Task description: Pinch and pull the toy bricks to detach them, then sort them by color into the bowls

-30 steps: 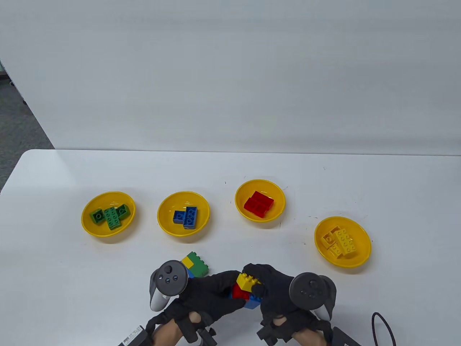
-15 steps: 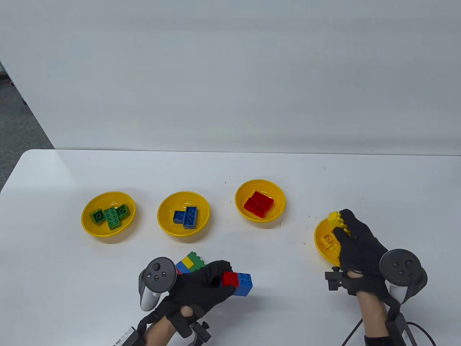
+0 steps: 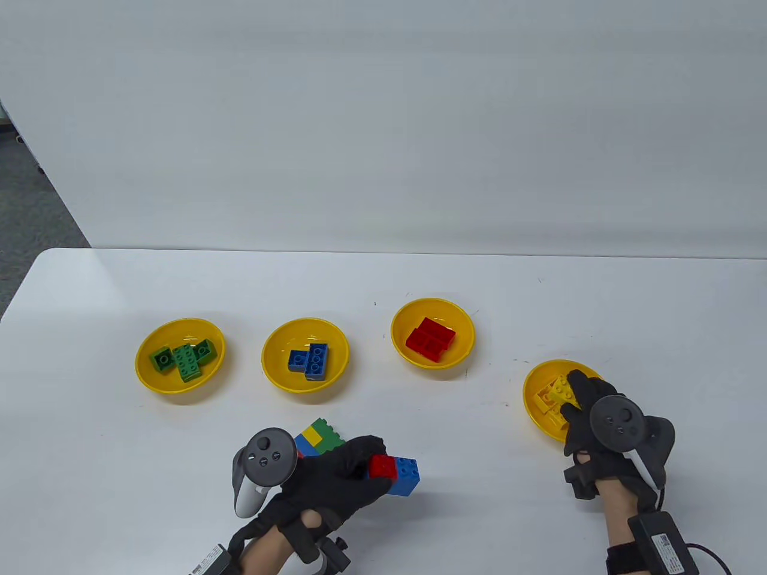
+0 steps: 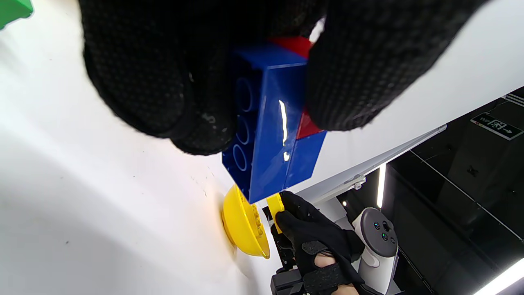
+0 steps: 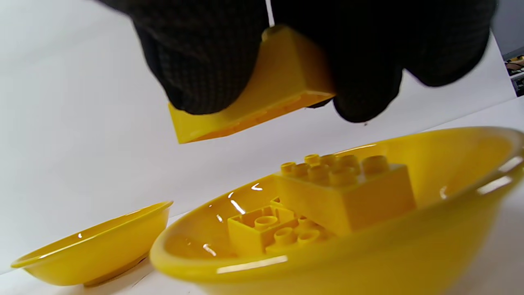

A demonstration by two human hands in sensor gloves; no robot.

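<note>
Four bowls stand in a row on the counter beyond the left hand; the rightmost lies under the right hand. A brick cluster lies just behind the left hand.

Right hand (gloved) over yellow-brick bowl.

Right hand carried the yellow brick over the rightmost bowl.

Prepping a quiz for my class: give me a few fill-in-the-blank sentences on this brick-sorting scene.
1. The right hand pinches a ____ brick.
2. The left hand holds a red brick joined to a ____ one.
3. There are ____ bowls.
Missing: yellow; blue; four
</note>
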